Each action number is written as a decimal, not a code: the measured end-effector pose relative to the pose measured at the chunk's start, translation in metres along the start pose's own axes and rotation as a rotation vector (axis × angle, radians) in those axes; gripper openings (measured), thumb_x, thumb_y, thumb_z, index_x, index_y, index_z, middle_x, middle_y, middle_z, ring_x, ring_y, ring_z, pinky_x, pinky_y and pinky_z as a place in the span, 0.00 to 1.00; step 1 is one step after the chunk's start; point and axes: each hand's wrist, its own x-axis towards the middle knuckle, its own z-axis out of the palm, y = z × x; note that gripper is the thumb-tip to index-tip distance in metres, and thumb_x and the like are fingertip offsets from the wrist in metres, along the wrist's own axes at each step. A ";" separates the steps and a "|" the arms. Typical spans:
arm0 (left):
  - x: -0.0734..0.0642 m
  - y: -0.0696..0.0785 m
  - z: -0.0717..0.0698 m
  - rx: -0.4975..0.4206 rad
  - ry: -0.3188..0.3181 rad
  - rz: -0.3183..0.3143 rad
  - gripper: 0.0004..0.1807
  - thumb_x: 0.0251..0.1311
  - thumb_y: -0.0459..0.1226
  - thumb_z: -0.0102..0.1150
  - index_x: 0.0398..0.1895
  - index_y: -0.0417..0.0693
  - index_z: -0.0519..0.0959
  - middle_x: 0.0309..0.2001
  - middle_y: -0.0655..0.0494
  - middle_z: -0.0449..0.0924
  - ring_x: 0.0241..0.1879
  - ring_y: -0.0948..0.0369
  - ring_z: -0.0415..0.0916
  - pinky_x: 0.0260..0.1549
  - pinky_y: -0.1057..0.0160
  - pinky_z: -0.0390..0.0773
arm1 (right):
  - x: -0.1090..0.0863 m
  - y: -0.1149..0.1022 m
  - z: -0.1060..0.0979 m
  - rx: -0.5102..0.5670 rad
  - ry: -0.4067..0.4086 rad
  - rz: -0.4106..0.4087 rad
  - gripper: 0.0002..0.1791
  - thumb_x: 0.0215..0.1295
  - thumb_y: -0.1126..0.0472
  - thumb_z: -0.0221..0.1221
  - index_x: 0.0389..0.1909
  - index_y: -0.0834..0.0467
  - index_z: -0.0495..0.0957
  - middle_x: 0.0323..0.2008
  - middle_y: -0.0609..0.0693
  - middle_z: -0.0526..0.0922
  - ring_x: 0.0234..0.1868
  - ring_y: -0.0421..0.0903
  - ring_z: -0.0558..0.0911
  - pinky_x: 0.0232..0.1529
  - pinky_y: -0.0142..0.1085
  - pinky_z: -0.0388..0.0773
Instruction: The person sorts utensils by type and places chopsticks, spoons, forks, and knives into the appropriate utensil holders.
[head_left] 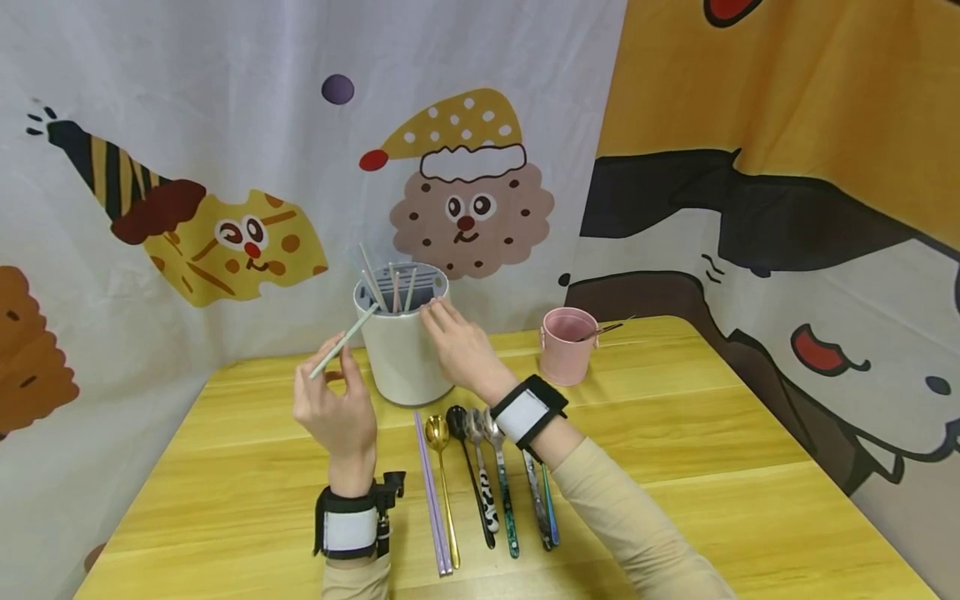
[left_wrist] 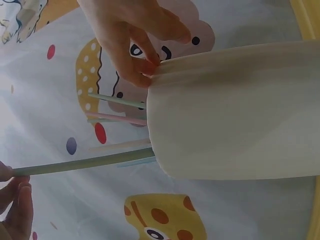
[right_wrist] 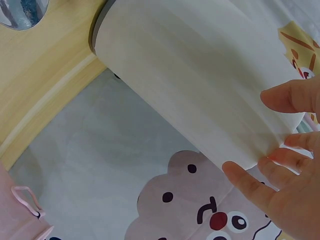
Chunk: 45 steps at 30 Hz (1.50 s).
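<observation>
My left hand [head_left: 333, 412] pinches a pale green chopstick [head_left: 341, 343] near one end, with the other end at the rim of a white cylindrical utensil holder [head_left: 405, 358]. In the left wrist view the chopstick [left_wrist: 80, 163] slants towards that rim, and its far tip is hidden there. Several pastel sticks [head_left: 396, 290] stand inside the holder, by its grey slotted insert. At the holder's right side, my right hand [head_left: 461, 350] rests its fingertips on the rim. The right wrist view shows its fingers [right_wrist: 247, 184] spread and loosely bent against the holder.
Purple chopsticks [head_left: 431, 500], a gold spoon [head_left: 444, 483], a black spoon [head_left: 472, 475] and several patterned-handle utensils [head_left: 502, 483] lie in a row before the holder. A pink bucket [head_left: 566, 362] with thin sticks stands at the right. A cartoon-printed curtain [head_left: 465, 50] hangs behind the table.
</observation>
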 end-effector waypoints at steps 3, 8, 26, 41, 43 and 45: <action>0.001 0.001 0.001 0.010 -0.002 0.016 0.06 0.57 0.27 0.60 0.37 0.38 0.78 0.31 0.42 0.81 0.26 0.48 0.74 0.30 0.84 0.69 | 0.000 0.000 0.000 0.004 0.001 -0.002 0.34 0.55 0.71 0.56 0.66 0.63 0.62 0.64 0.60 0.68 0.67 0.56 0.68 0.35 0.40 0.84; 0.006 0.001 0.007 0.054 -0.022 0.038 0.04 0.58 0.28 0.59 0.36 0.36 0.78 0.29 0.41 0.79 0.25 0.49 0.72 0.25 0.74 0.72 | 0.001 0.000 0.000 0.010 -0.040 0.005 0.36 0.55 0.71 0.56 0.68 0.62 0.60 0.66 0.59 0.65 0.69 0.56 0.66 0.35 0.39 0.84; 0.032 -0.011 0.050 0.309 -0.395 -0.108 0.11 0.63 0.36 0.56 0.43 0.36 0.78 0.33 0.40 0.85 0.29 0.44 0.77 0.26 0.51 0.76 | 0.000 0.001 -0.001 0.002 -0.032 -0.002 0.36 0.55 0.71 0.57 0.68 0.62 0.61 0.66 0.59 0.66 0.68 0.56 0.67 0.34 0.38 0.84; -0.018 -0.029 0.026 0.395 -0.645 -0.130 0.10 0.63 0.36 0.55 0.40 0.36 0.78 0.31 0.41 0.86 0.26 0.42 0.80 0.21 0.47 0.76 | 0.000 0.001 -0.003 -0.040 0.026 -0.029 0.33 0.57 0.70 0.56 0.66 0.63 0.63 0.64 0.60 0.68 0.66 0.56 0.70 0.30 0.35 0.83; -0.027 -0.033 0.023 0.414 -0.688 -0.129 0.10 0.62 0.36 0.56 0.39 0.36 0.78 0.29 0.41 0.86 0.24 0.43 0.81 0.19 0.49 0.76 | 0.000 0.001 -0.003 -0.039 0.028 -0.029 0.33 0.57 0.70 0.57 0.66 0.64 0.63 0.63 0.60 0.69 0.66 0.56 0.70 0.30 0.35 0.83; -0.035 -0.036 0.020 0.433 -0.734 -0.128 0.09 0.61 0.35 0.57 0.38 0.35 0.79 0.26 0.40 0.84 0.20 0.44 0.79 0.15 0.52 0.74 | 0.000 0.001 -0.003 -0.037 0.028 -0.027 0.32 0.57 0.70 0.57 0.66 0.64 0.63 0.63 0.60 0.69 0.66 0.56 0.70 0.29 0.35 0.83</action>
